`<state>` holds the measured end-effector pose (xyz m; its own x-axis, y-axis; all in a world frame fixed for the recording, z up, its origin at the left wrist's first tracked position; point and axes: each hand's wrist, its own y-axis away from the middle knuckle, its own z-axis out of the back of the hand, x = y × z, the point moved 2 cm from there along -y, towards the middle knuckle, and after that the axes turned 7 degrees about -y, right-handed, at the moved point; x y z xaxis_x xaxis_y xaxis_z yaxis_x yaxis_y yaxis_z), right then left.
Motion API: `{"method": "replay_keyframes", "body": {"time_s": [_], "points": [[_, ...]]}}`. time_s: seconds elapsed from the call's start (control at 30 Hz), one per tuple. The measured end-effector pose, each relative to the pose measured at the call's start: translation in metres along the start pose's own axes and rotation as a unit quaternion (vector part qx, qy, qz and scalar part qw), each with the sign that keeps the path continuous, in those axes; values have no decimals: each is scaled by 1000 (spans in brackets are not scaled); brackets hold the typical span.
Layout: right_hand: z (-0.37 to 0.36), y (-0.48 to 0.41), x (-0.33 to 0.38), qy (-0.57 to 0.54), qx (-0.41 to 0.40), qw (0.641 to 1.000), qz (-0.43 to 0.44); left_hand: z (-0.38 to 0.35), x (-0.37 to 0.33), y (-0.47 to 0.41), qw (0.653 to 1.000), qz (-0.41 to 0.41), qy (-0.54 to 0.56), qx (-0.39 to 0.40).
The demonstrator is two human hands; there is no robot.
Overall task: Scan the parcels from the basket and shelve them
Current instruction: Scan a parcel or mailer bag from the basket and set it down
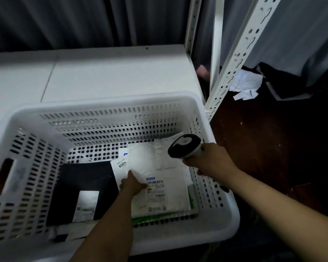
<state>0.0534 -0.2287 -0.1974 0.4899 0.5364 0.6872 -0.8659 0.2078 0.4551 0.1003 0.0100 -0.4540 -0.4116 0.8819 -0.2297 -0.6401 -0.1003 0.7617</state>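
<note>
A white slotted basket (pixel 106 103) fills the lower left of the view. Inside lie a black parcel (pixel 80 186) with a white label, a white parcel (pixel 159 193) with a barcode label, a second white bag (pixel 165 152) behind it and a green-edged packet (pixel 192 199) beneath. My left hand (pixel 133 183) reaches into the basket and touches the white parcel near its top left, whether it grips I cannot tell. My right hand (pixel 208 159) grips a white and black barcode scanner (pixel 184 145) over the basket's right side, its head aimed down at the parcels.
A white shelf board (pixel 102 74) lies behind the basket. A white perforated shelf upright (pixel 239 53) rises at the right. Beyond it are a dark floor (pixel 263 138), crumpled white paper (pixel 246 84) and a grey curtain (pixel 64 21).
</note>
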Motion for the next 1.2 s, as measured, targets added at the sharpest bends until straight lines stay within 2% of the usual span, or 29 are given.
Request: {"method": "replay_keyframes", "body": {"time_s": [0.07, 0.13, 0.23, 0.37, 0.5, 0.6, 0.7, 0.77, 1.0, 1.1, 1.2], "points": [[-2, -2, 3, 6, 6, 1000, -4, 2, 5, 0, 1000, 15, -11, -6], [-7, -4, 7, 13, 10, 1000, 3, -1, 12, -9, 1000, 14, 27, 1], [-14, -7, 10, 51, 18, 998, 23, -4, 12, -15, 997, -22, 74, 9], [-21, -9, 17, 84, 28, 995, 51, 1, -3, 8, 989, -52, 136, -17], [-26, -13, 32, 98, 27, 992, 74, 31, -10, 39, 971, -73, 190, -127], [-30, -17, 49, 116, 34, 988, 101, 59, -3, 67, 957, -135, 150, -209], [-29, -25, 75, 145, 55, 978, 140, 90, 20, 95, 937, -148, 189, -254], [-25, -30, 96, 158, 68, 972, 160, 113, 41, 114, 921, -134, 222, -292], [-4, -10, 138, 81, 99, 965, 228, 177, 69, 196, 851, -160, 320, -385], [1, 7, 143, 13, 120, 964, 238, 185, 74, 233, 809, -144, 369, -434], [3, 27, 148, -13, 141, 956, 255, 190, 80, 268, 752, -116, 424, -491]]}}
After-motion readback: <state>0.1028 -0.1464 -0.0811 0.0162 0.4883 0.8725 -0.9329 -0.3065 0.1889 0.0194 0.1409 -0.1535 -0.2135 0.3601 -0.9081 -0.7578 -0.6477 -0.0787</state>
